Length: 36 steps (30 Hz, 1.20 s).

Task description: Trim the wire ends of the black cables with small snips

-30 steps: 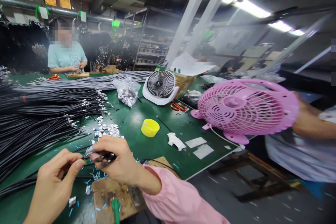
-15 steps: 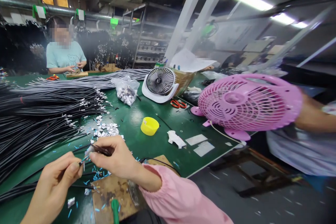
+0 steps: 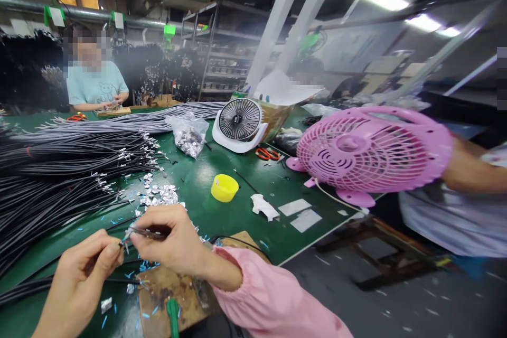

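Note:
My left hand (image 3: 87, 269) pinches the end of a black cable, from which thin blue and pale wires stick out toward the right. My right hand (image 3: 168, 235) is closed on dark metal tweezers (image 3: 150, 233), whose tips meet the wires just in front of my left fingertips. Below the hands lies a stained wooden block (image 3: 162, 285) with a green-handled tool (image 3: 173, 317) on it. Small blue offcuts (image 3: 150, 265) and crumpled foil pieces (image 3: 162, 195) are scattered around. To the left spread bundles of black cables (image 3: 59, 185) with stripped ends.
A yellow ring (image 3: 224, 188), a small white fan (image 3: 240, 121), orange scissors (image 3: 267, 154) and a bag of parts (image 3: 188, 134) stand or lie beyond my hands. At right is a pink fan (image 3: 372, 153), with a person's arm behind it. Another person (image 3: 96, 82) sits across the table.
The tweezer tips have shifted slightly left and down onto the wires at my left fingertips. My left hand stays almost in place. The whole view has moved a little.

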Available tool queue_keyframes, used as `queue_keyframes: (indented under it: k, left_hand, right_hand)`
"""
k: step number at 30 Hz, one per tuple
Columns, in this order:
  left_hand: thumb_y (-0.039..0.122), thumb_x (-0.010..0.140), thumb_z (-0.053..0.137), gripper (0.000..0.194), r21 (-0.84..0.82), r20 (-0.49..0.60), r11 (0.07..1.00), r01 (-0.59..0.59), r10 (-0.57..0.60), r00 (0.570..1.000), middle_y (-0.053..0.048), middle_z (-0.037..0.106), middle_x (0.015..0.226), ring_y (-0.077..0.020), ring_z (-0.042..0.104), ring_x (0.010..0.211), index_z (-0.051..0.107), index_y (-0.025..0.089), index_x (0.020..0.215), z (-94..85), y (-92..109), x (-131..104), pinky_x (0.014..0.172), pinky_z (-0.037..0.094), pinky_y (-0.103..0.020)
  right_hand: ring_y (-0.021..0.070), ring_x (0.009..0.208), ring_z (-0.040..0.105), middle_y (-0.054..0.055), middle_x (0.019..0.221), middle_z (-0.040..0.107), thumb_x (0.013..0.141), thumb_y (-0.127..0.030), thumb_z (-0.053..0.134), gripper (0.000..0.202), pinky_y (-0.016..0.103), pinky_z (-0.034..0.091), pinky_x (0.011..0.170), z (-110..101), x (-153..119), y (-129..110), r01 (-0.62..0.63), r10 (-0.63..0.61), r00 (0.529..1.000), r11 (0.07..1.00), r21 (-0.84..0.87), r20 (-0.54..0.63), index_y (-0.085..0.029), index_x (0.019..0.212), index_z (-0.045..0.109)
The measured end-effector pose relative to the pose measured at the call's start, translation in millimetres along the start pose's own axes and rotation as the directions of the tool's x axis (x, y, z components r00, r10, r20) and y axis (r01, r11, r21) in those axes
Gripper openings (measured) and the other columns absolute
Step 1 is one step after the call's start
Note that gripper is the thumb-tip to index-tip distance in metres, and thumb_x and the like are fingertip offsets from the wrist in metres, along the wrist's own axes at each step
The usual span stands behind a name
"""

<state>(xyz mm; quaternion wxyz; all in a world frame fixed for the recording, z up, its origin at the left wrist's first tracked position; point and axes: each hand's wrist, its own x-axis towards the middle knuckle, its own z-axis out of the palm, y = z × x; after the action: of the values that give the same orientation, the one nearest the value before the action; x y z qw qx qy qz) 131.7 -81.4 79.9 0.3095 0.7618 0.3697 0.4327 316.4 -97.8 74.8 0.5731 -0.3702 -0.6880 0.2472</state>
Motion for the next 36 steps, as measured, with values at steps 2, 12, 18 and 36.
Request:
queue_keyframes:
  k: [2,12,18,36]
  left_hand:
    - [0.063,0.091,0.057,0.054,0.022,-0.003,1.0,0.013,-0.013,1.0,0.002,0.054,0.054,-0.0129,0.048,0.046,0.066,0.023,0.056,0.4,-1.9,-1.2,0.041,0.041,-0.021]
    - [0.057,0.084,0.07,0.036,-0.004,-0.061,0.999,0.038,-0.038,0.997,0.002,0.057,0.058,-0.0139,0.055,0.048,0.076,0.025,0.068,7.4,-8.9,-5.5,0.041,0.043,-0.022]
    - [0.059,0.083,0.072,0.039,-0.058,-0.086,0.997,0.055,-0.06,0.994,0.003,0.057,0.059,-0.0124,0.052,0.047,0.073,0.024,0.067,4.6,-7.2,-4.0,0.04,0.041,-0.02]
    - [0.062,0.091,0.061,0.056,-0.175,0.024,0.977,0.122,-0.12,0.993,0.004,0.046,0.055,-0.0095,0.041,0.047,0.057,0.02,0.054,1.8,-7.5,-2.8,0.041,0.036,-0.018]
  right_hand:
    - [0.0105,0.057,0.054,0.0,0.066,0.067,0.085,-0.023,0.072,0.012,0.022,0.047,0.054,-0.8,-0.9,1.9,-0.011,0.013,0.999,0.998,-0.055,0.03,-0.016,0.076,0.073]
    - [0.0119,0.064,0.061,0.001,0.075,0.071,0.077,-0.019,0.074,0.004,0.023,0.051,0.061,-1.4,-3.1,12.0,-0.009,0.008,1.0,1.0,0.007,0.027,-0.016,0.08,0.074]
    - [0.0098,0.057,0.054,-0.003,0.062,0.062,0.075,-0.015,0.07,0.009,0.021,0.046,0.055,-0.5,-0.1,2.3,-0.14,0.128,0.989,0.969,0.202,0.072,-0.017,0.067,0.068]
    - [0.0083,0.051,0.044,-0.003,0.057,0.053,0.087,-0.029,0.069,0.029,0.021,0.038,0.05,-2.5,8.5,-12.5,0.036,-0.035,0.999,0.996,0.08,-0.014,-0.017,0.062,0.066]
